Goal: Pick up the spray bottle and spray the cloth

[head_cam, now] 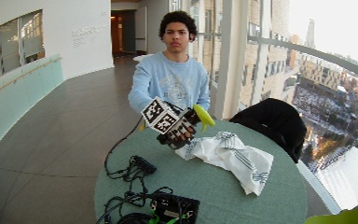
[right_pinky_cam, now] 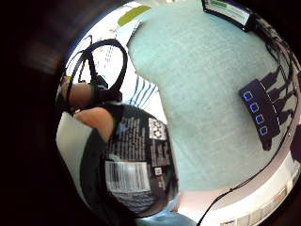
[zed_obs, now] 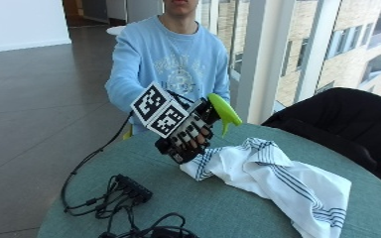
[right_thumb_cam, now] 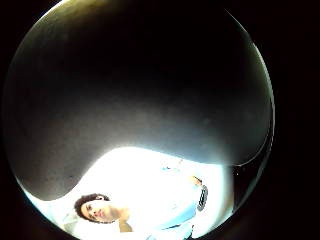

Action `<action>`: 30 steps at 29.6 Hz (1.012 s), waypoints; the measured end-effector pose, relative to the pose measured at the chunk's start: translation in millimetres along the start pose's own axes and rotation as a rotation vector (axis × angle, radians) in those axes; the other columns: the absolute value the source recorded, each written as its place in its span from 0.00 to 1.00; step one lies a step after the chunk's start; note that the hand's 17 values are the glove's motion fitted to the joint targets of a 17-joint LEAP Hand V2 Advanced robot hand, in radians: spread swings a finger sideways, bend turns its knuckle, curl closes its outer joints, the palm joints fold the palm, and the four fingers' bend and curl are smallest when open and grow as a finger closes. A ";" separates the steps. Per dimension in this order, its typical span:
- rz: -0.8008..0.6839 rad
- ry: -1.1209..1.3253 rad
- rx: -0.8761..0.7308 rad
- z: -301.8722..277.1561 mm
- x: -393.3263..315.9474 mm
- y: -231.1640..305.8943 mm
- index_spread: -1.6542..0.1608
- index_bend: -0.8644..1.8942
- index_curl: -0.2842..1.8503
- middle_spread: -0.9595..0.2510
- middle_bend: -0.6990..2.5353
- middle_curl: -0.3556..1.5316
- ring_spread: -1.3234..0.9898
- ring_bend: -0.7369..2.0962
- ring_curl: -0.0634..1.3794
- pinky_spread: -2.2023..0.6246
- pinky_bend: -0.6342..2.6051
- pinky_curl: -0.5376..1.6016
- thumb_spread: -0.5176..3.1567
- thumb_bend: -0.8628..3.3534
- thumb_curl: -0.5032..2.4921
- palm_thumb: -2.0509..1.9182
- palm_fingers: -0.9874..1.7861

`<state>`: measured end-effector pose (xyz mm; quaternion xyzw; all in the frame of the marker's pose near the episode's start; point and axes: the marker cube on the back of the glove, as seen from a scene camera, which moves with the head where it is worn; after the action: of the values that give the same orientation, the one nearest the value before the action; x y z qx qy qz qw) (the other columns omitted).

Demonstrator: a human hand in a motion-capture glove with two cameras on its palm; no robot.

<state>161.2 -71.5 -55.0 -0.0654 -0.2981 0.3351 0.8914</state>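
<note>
At the centre of the outside view the gloved right hand (zed_obs: 189, 134) grips the spray bottle (zed_obs: 222, 113), lifted beside the white striped cloth (zed_obs: 270, 181) lying centre-right on the green table (zed_obs: 197, 208); its contents cannot be seen.

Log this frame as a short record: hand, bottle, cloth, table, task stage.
hand: gloved right hand grips the spray bottle, lifted above the table
bottle: dark spray bottle with green trigger head, nozzle end toward the cloth
cloth: white cloth with blue stripes, crumpled on the table beside the hand
table: round green table; black cables near its edge
task stage: bottle picked up; no spray visible
</note>
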 end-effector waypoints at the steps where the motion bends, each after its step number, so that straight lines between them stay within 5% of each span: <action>1: 0.000 -0.003 0.000 0.2 0.0 0.3 0.79 0.37 0.34 0.70 0.30 0.43 0.54 0.40 0.30 0.82 0.26 0.41 0.31 0.20 0.39 0.77 0.77; 30: 0.010 0.017 -0.052 15.2 -10.9 -0.5 0.79 0.37 0.34 0.70 0.30 0.44 0.54 0.40 0.30 0.82 0.26 0.42 0.31 0.20 0.40 0.77 0.77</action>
<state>146.2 -80.0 -47.8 -0.0931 -0.2988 0.3312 0.8901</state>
